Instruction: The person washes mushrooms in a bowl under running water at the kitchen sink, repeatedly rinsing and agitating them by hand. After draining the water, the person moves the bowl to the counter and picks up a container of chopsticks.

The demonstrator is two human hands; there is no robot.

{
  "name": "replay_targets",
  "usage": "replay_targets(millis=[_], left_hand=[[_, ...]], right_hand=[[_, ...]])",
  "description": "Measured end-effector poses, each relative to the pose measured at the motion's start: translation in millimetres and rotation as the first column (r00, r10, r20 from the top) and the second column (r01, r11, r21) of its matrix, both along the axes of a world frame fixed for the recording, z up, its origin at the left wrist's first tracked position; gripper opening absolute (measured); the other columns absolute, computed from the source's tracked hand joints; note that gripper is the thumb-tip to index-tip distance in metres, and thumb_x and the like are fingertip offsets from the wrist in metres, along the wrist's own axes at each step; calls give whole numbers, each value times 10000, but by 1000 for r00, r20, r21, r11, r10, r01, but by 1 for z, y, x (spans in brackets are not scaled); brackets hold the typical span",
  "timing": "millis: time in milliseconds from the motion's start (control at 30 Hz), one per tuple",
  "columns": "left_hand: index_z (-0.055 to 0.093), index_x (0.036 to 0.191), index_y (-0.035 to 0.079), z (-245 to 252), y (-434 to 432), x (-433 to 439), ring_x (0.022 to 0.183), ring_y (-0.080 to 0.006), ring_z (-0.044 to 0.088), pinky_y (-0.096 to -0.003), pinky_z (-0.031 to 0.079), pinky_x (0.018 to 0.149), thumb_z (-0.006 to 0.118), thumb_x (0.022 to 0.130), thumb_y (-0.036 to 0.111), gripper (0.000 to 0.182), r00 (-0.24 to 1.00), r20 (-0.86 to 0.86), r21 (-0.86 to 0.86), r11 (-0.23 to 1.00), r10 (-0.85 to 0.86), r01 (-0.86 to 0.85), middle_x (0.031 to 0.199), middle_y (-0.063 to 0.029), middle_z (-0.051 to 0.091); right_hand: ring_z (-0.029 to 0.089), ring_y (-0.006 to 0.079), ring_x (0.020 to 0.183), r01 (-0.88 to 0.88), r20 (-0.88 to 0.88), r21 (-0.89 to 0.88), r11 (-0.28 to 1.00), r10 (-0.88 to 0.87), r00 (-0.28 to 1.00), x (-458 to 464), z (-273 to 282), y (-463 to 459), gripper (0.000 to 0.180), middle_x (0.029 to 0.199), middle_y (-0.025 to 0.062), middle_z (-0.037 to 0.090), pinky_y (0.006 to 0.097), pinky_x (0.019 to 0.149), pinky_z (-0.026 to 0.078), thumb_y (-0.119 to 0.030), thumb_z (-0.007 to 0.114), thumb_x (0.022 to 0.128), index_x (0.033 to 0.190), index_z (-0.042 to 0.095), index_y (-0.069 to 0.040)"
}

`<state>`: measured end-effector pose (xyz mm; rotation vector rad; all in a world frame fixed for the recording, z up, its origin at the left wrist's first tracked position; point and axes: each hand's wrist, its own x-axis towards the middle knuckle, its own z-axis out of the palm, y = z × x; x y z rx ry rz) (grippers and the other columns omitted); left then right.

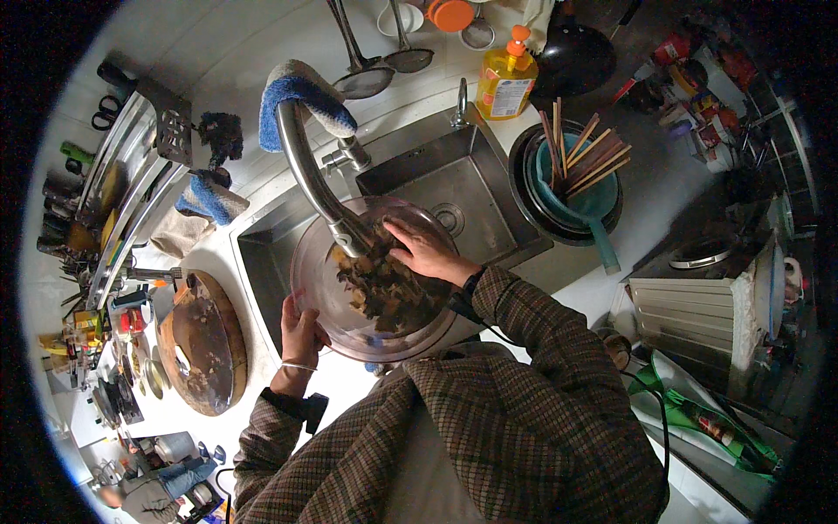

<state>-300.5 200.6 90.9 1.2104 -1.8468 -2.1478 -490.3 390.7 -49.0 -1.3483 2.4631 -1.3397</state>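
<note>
A wide, clear plastic basin (pixel 321 288) sits tilted over the steel sink, below the curved faucet (pixel 302 171). Dark brown, leafy pieces of food (pixel 393 295), perhaps mushrooms, are heaped in it. My left hand (pixel 302 337) grips the basin's rim at its left side, thumb up. My right hand (pixel 429 252) reaches in from the right with its fingers spread at the upper edge of the dark pieces; nothing is seen held in it. The faucet's spout end hangs just above the pieces, left of my right fingers. Whether water runs cannot be told.
The right sink bowl (pixel 425 193) shows its drain. A teal strainer (pixel 576 196) with chopsticks stands in stacked bowls at the right. Dish soap (pixel 505 85) is behind the sink. A round wooden chopping block (pixel 203 340) lies left. Another person (pixel 147 494) is at the far lower left.
</note>
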Motion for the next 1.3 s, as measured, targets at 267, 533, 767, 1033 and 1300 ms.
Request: replay_targets(millis=[267,533,767,1033,1300], left_hand=[[360,1231,75,4,0,-3,342,-137,468,-236,395,311,451,822,59,419,1000,14,-5,1000,-18,18,526,-44,497],[360,1224,69,8,-1,-4,334,-135,467,-225,363,302,452,823,62,412,998,29,-6,999,-51,51,516,-43,495],[365,1223,66,3,-4,-7,330,-137,466,-226,342,289,452,810,72,423,998,8,-24,998,-58,58,520,-42,501],[353,1239,63,6,-4,-9,337,-143,475,-233,362,293,470,817,63,438,999,21,-6,999,-33,33,540,-51,512],[353,1237,61,10,-2,-13,335,-138,473,-237,385,294,463,819,50,432,999,30,-5,1000,-24,24,557,-56,521]], right_hand=[[456,329,1157,-8,-78,27,1000,10,997,-2,0,1,556,1273,174,463,391,978,359,-229,625,814,1293,413,-44],[459,355,1139,1,-45,-33,999,-2,999,-2,-3,0,546,1249,175,484,423,978,356,-252,647,781,1258,460,-64],[466,354,1129,14,-76,-29,999,-16,997,-4,-6,0,535,1238,168,492,434,969,363,-263,653,762,1227,489,-56],[467,344,1131,32,-87,-11,999,-33,996,-3,-7,-1,508,1237,154,496,438,970,362,-286,636,777,1211,504,-56],[468,337,1135,30,-54,11,999,-30,998,-3,-6,-1,495,1239,147,504,432,975,357,-304,632,785,1198,521,-55]])
